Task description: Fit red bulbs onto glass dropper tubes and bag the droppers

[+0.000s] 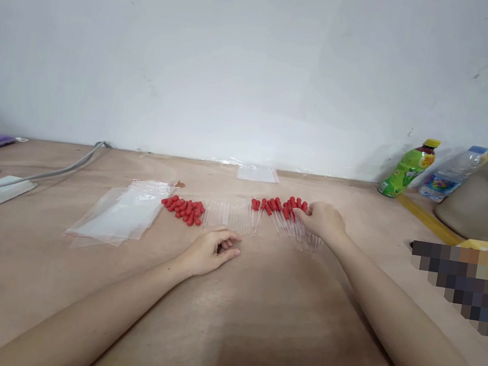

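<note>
Droppers [286, 213] at right hand [326, 221], hold impossible to tell.
Left hand [211, 253] loosely curled, empty, near clear tubes [225, 214]; best to pinch bulbs [278, 203] softly.

I have one view, from my head: it faces forward and down over my forearms [116, 304], with the wooden tabletop [267, 333] close below, the white wall [245, 55] beyond, and my left hand [210, 252] and right hand [324, 221] near mid-frame.
</note>
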Available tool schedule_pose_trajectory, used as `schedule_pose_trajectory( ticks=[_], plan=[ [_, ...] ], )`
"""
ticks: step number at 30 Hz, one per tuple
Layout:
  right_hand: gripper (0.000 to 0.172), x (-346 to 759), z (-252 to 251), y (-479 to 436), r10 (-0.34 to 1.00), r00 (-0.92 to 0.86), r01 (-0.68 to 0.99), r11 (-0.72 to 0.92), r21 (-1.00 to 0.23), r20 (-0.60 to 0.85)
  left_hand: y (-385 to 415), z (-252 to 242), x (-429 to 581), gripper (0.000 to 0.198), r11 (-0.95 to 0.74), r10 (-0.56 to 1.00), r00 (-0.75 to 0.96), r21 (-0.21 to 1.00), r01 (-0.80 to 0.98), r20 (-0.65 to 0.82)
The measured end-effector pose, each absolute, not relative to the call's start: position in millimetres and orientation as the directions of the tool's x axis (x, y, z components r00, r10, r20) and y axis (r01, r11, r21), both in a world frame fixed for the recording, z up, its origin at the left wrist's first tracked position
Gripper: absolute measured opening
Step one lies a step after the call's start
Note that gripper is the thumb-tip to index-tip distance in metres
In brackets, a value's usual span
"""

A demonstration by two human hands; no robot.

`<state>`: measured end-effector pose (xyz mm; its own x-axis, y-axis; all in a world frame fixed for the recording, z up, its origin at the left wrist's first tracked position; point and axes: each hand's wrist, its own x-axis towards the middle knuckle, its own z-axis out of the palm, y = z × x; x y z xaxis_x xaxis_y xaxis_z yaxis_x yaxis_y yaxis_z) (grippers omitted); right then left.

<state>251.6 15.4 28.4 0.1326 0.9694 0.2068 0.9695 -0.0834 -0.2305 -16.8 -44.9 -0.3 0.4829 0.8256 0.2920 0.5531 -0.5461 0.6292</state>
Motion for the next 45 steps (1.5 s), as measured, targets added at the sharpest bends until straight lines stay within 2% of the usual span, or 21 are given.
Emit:
schedule_pose_trajectory(
  ticks=[3, 7, 10, 15, 20, 35, 42, 45],
  plan=[
    [0.035, 229.6, 30.2, 9.5, 0.967, 0.048, 0.972, 0.012, -0.233, 0.252, -45.1, 0.0, -16.7, 0.02, -0.554, 0.821, 0.491, 0.618, 0.558, 0.292],
    [0.036, 191.3, 24.4, 8.4, 0.975, -0.031, 0.964, 0.087, -0.25, 0.218, -45.3, -0.6, -17.5, 0.02, -0.573, 0.807, 0.51, 0.605, 0.554, 0.297],
    [0.037, 173.4, 19.4, 12.9, 0.979, -0.02, 0.971, 0.068, -0.23, 0.203, -45.0, -2.0, -18.2, 0.02, -0.585, 0.799, 0.516, 0.6, 0.546, 0.309],
    [0.029, 177.6, 18.4, 18.2, 0.985, 0.038, 0.978, -0.003, -0.208, 0.166, -44.3, -3.4, -18.8, 0.019, -0.612, 0.777, 0.536, 0.596, 0.52, 0.33],
    [0.024, 188.9, 19.6, 15.7, 0.981, 0.054, 0.971, -0.008, -0.238, 0.188, -43.5, -5.0, -18.7, 0.019, -0.616, 0.776, 0.535, 0.583, 0.53, 0.333],
    [0.03, 170.1, 22.2, 10.1, 0.999, 0.015, 0.986, -0.007, -0.165, 0.048, -44.2, -3.3, -18.5, 0.018, -0.623, 0.769, 0.545, 0.583, 0.521, 0.334],
    [0.032, 181.5, 33.6, 7.9, 0.999, 0.044, 0.98, -0.044, -0.195, -0.005, -45.9, -3.1, -17.3, 0.017, -0.626, 0.768, 0.544, 0.57, 0.531, 0.337],
    [0.031, 194.5, 34.5, -0.6, 0.999, -0.007, 0.964, 0.017, -0.265, 0.037, -44.1, -5.0, -18.9, 0.016, -0.63, 0.775, 0.501, 0.524, 0.573, 0.384]
  ],
)
